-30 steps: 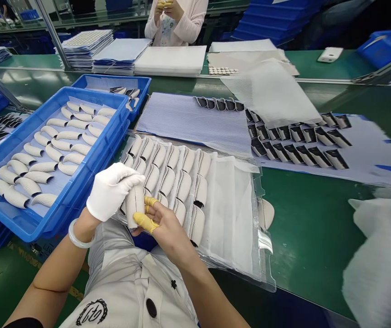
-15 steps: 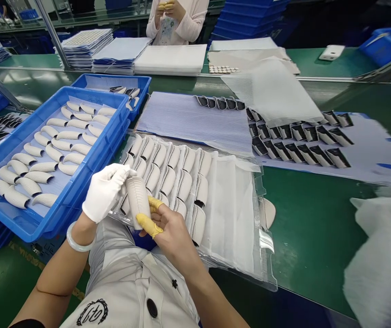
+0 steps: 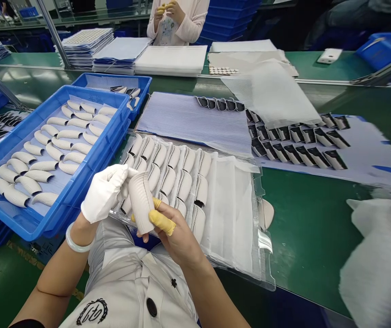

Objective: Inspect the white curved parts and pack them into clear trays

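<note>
Ribbed cream shell [image 3: 141, 200], tilted, just above the near left corner of the clear tray [image 3: 265, 255]. Clamped at its upper end by the gloved left hand [image 3: 103, 193]; gripped lower down by the right hand [image 3: 175, 230], yellow-capped thumb pressed on it. Inside the clear tray, rows of like shells [image 3: 175, 175]. Left of the clear tray, a blue crate [image 3: 89, 173] with more. Beyond the clear tray, a striped sheet [image 3: 188, 118] and dark pieces [image 3: 294, 146]; farther beyond, a co-worker's hands [image 3: 168, 9].

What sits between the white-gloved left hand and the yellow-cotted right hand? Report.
Head view: one white ribbed curved shell, held by left hand and right hand.
</note>
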`<state>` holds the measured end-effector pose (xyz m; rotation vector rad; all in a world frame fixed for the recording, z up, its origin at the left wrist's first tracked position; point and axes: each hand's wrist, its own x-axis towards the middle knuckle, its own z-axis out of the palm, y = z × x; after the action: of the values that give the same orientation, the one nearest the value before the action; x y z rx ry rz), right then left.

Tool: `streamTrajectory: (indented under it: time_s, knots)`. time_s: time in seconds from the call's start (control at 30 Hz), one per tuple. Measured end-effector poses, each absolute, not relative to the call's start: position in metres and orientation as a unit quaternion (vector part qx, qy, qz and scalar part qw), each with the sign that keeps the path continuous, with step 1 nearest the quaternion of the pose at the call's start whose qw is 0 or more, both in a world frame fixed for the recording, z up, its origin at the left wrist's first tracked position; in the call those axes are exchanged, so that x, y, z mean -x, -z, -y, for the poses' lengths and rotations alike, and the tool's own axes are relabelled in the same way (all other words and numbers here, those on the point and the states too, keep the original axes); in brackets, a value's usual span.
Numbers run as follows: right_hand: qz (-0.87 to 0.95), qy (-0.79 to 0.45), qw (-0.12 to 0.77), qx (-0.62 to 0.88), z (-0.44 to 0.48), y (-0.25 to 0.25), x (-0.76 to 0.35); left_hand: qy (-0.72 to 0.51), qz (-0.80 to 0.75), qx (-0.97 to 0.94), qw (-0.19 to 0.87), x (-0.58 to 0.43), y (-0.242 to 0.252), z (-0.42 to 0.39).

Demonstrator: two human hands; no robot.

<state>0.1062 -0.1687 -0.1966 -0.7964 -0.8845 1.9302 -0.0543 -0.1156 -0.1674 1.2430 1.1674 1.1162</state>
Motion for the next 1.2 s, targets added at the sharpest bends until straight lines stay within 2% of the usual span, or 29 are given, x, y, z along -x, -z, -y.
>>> streamTrajectory:
  time_s: [0.1,0.27,0.7,0.83,0.93,1.0,1.2]
  knots:
    - [0.330,-0.790,0.415,0.308,0.168,0.196,-0.106,-0.463,-0.492,-0.527,0.516,0.054,0.166,0.117]
    - [0.328,-0.792,0.414,0.307,0.166,0.195,-0.101,-0.481,-0.513,-0.566,0.431,0.048,0.158,0.118]
    - [0.280,-0.828,0.423,0.241,0.167,0.196,-0.099,-0.504,-0.488,-0.558,0.443,0.050,0.160,0.118]
    - [0.276,-0.817,0.439,0.254,0.167,0.197,-0.099,-0.420,-0.459,-0.647,0.441,0.056,0.158,0.125]
    - [0.268,-0.791,0.464,0.296,0.167,0.196,-0.099,-0.322,-0.450,-0.734,0.394,0.057,0.155,0.130]
    - [0.271,-0.772,0.476,0.322,0.167,0.194,-0.098,-0.301,-0.466,-0.747,0.367,0.055,0.155,0.132]
    - [0.287,-0.784,0.462,0.299,0.170,0.192,-0.093,-0.466,-0.495,-0.626,0.381,0.048,0.162,0.126]
